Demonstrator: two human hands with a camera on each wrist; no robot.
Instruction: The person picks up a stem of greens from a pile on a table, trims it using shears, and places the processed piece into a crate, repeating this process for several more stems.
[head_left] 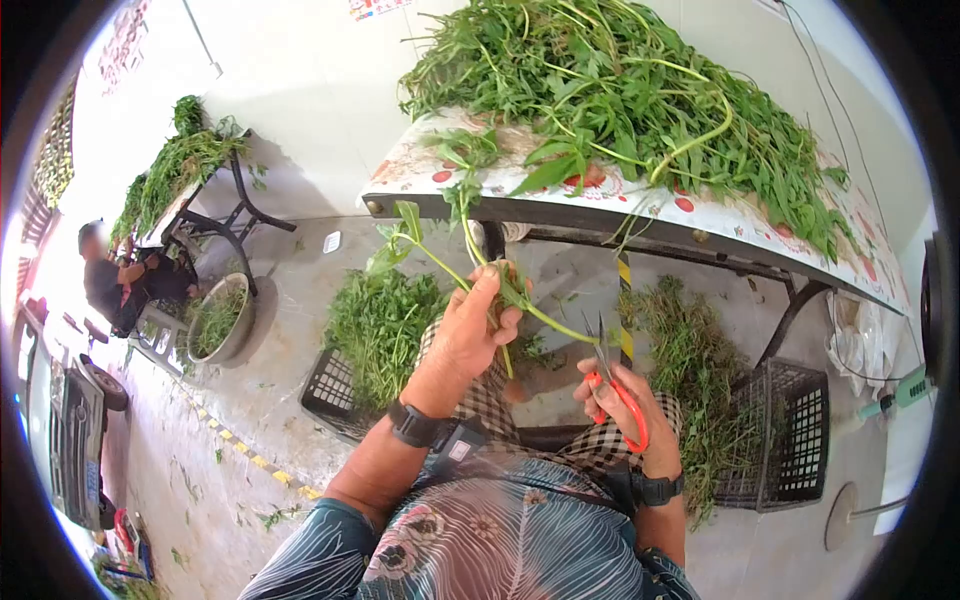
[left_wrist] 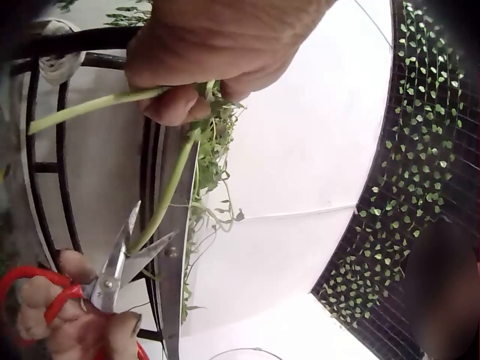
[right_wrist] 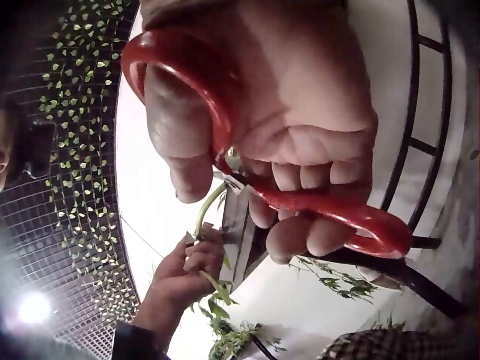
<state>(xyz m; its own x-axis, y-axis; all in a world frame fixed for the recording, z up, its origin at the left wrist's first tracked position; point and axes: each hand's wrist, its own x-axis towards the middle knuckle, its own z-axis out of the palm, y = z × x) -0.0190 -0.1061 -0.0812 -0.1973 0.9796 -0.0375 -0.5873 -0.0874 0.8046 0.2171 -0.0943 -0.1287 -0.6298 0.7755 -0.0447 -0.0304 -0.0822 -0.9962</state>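
Observation:
My left hand [head_left: 462, 338] pinches leafy green stems [head_left: 556, 322] in front of my body. Two bare stem ends stick out below its fingers in the left wrist view, one pointing left and one running down to the scissors [left_wrist: 109, 282]. Those red-handled scissors are in my right hand [head_left: 648, 402], thumb through one loop and fingers about the other handle [right_wrist: 322, 201]. Their blades stand apart, with the lower end of one stem between them. Leaves at the stems' upper end spread beyond my left hand toward the table edge.
A table [head_left: 410, 178] ahead bears a big heap of greens [head_left: 620, 110]. Black crates [head_left: 798, 430] with cut plants stand on both sides of my legs. At far left, a person [head_left: 118, 280] sits beside a round tub [head_left: 238, 340] and another loaded table.

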